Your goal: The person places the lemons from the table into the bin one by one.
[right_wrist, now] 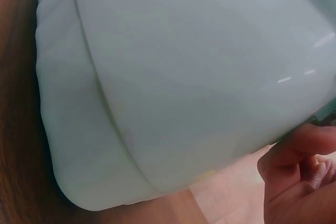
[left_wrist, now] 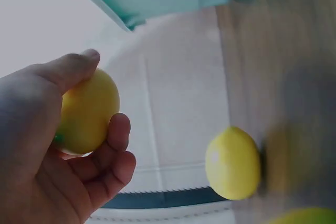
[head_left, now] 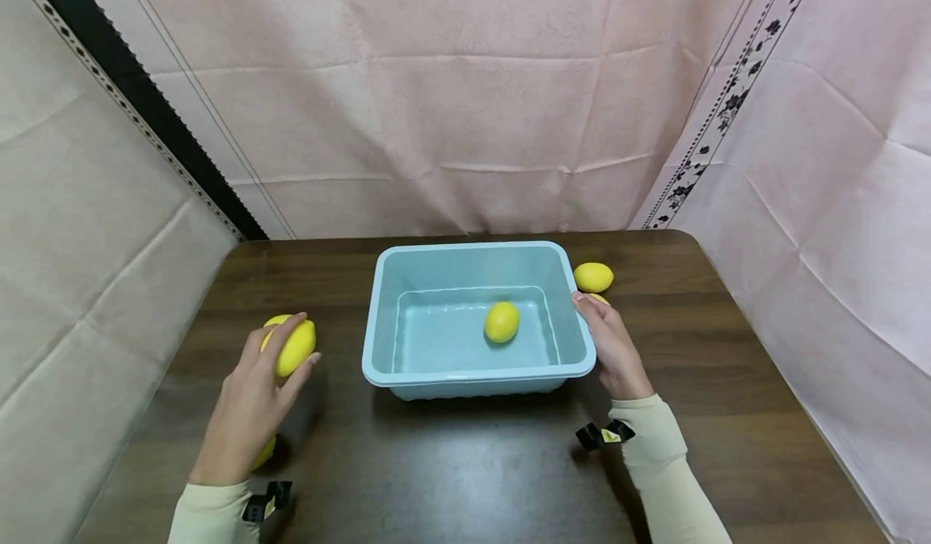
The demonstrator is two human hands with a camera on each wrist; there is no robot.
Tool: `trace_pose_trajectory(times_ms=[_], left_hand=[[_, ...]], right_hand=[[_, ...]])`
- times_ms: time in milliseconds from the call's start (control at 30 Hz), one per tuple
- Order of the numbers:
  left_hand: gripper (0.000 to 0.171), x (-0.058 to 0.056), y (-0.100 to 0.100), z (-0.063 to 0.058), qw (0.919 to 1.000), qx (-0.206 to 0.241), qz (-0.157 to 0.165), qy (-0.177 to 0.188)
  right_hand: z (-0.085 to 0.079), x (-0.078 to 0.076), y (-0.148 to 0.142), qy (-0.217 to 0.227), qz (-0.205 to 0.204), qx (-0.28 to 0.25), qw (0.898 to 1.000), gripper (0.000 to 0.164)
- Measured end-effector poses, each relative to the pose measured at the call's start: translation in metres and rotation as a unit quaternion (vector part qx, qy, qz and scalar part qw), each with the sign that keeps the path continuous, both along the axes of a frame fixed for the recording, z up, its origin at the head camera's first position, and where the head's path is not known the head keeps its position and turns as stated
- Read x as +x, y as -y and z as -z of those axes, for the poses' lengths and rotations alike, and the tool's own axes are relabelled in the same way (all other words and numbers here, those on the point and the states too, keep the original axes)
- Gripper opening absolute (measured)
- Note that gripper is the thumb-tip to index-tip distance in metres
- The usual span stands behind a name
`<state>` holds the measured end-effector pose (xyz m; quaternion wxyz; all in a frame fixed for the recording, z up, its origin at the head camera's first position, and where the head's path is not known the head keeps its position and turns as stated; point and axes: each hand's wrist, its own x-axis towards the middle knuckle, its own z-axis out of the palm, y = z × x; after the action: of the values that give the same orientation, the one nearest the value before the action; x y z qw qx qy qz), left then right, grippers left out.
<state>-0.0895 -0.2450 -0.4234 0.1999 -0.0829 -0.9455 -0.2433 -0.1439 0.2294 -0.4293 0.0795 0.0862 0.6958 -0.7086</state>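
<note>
My left hand [head_left: 246,402] grips a yellow lemon [head_left: 296,350] above the left side of the table. In the left wrist view, thumb and curled fingers wrap round this lemon [left_wrist: 90,111]. A second lemon [left_wrist: 233,163] lies on the wood past the hand, and part of another lemon [head_left: 266,452] shows beside my left wrist. A light blue plastic basin [head_left: 473,378] stands mid-table with one lemon [head_left: 502,322] inside. My right hand [head_left: 614,350] pinches the basin's right rim, and the right wrist view shows the thumb and fingers at the rim beside the basin's outer wall [right_wrist: 199,93].
A lemon [head_left: 593,277] lies right of the basin near the table's back edge, with another lemon [head_left: 600,298] mostly hidden behind my right fingers. The dark wooden table [head_left: 465,471] is bordered by pale cloth hangings [head_left: 451,124] at the back and both sides.
</note>
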Motion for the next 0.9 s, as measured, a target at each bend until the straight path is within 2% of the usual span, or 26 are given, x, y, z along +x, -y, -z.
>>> trace_pose_trajectory(times_ms=[133, 300, 500, 633, 900], left_hand=[[0.067, 0.002, -0.013, -0.011, 0.9997, 0.009, 0.012, -0.017], [0.065, 0.003, -0.027, -0.022, 0.9995, 0.012, 0.020, -0.019], [0.062, 0.002, -0.035, -0.028, 0.9996, 0.006, 0.025, -0.012], [0.066, 0.001, -0.040, -0.031, 0.9996, 0.009, 0.027, -0.008], [0.076, -0.003, -0.052, -0.041, 0.9981, 0.020, 0.047, -0.035]], right_hand=[[-0.001, 0.000, -0.001, 0.004, 0.001, -0.004, 1.000, 0.060], [-0.001, 0.000, -0.001, 0.007, 0.000, 0.001, 1.000, 0.061], [-0.002, 0.000, 0.000, 0.007, -0.001, 0.002, 1.000, 0.061], [-0.002, 0.000, 0.001, 0.007, -0.005, 0.009, 1.000, 0.061], [-0.002, 0.000, -0.003, 0.006, -0.014, 0.012, 1.000, 0.063]])
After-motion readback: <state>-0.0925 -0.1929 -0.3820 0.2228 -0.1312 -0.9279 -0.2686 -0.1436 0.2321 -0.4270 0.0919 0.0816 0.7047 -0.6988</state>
